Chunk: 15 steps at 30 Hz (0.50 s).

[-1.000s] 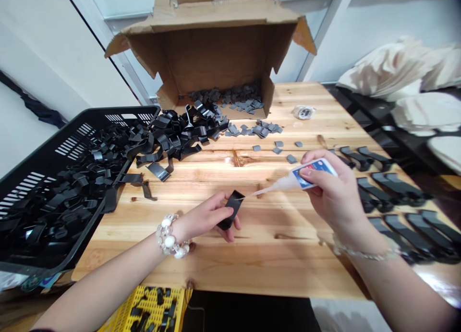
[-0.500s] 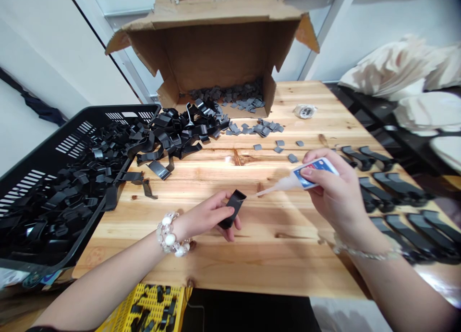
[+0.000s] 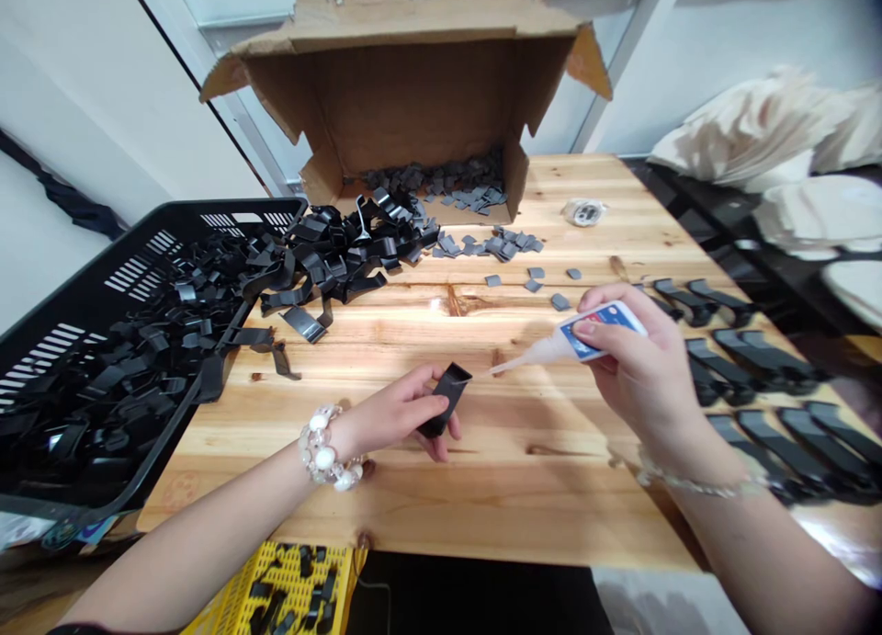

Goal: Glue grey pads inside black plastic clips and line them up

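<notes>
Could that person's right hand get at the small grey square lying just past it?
Probably yes: the right hand sits close to the grey square, with only bare wooden tabletop between them. But it is gripping a glue bottle, so it would likely need to set that down first.

Glossy wooden tabletop, rough cardboard box, and a black strip, probably plastic.

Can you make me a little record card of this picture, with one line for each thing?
Left hand: holds a bent black piece
Right hand: holds a glue bottle, nozzle pointing at the black piece, not touching it
Table: wooden table
Left side: black basket heaped with black pieces
Far end: cardboard box holding grey squares
Right side: black pieces in rows
Below: yellow crate
</notes>
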{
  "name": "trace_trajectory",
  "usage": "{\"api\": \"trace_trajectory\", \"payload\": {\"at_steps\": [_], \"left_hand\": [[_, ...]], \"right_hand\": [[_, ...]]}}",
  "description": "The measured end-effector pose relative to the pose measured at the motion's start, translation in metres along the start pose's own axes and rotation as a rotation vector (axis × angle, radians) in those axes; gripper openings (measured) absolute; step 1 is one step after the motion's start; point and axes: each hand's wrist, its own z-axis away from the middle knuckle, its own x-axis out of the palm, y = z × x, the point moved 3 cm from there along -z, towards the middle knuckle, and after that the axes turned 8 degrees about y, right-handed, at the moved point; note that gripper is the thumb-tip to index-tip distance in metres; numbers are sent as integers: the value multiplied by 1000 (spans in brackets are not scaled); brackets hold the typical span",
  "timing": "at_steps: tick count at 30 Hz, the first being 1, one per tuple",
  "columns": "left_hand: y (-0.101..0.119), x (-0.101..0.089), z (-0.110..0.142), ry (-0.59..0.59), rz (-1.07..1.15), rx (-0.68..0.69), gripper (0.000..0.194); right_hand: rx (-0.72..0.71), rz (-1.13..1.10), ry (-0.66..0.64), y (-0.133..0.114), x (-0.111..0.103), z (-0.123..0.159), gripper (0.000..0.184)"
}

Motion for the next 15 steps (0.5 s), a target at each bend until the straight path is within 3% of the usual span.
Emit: {"api": "trace_trajectory", "payload": {"at_steps": [15], "left_hand": [[2, 1, 1, 3, -66, -2, 24]], "right_hand": [[4, 6, 10, 3, -1, -1, 16]]}}
